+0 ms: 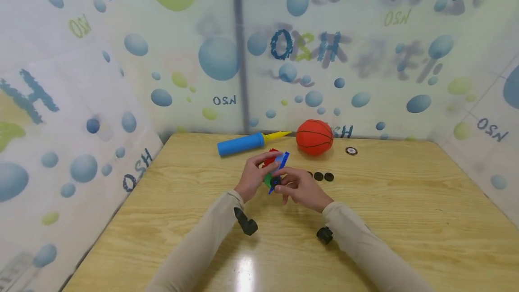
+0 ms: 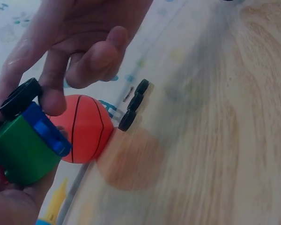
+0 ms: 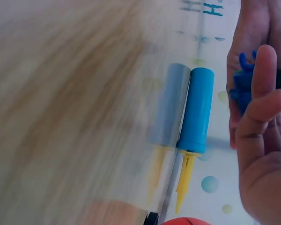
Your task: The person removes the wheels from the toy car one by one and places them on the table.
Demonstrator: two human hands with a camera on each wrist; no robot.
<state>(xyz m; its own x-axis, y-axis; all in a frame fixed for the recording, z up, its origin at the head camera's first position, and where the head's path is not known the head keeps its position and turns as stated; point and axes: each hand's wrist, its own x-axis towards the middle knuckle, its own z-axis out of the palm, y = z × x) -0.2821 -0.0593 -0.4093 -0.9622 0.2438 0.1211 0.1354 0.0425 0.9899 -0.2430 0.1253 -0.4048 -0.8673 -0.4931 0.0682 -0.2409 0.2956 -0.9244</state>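
Note:
In the head view my left hand (image 1: 253,175) grips a small toy vehicle with red, green and blue plastic parts. Its green body (image 2: 25,150) and a blue strip (image 2: 46,130) along the side show in the left wrist view. A black toy wheel (image 2: 21,98) sits against the end of the blue strip. My right hand (image 1: 304,188) pinches this wheel with thumb and fingertips, right up against the toy. In the right wrist view the right fingers cover most of the toy, leaving a blue part (image 3: 245,84) visible.
Several loose black wheels (image 1: 318,176) lie in a row just beyond the right hand. Farther back are a blue hand pump (image 1: 241,144) with a yellow nozzle, a red ball (image 1: 314,137) and a round chip (image 1: 351,151). Printed sheeting (image 1: 182,111) walls the wooden table.

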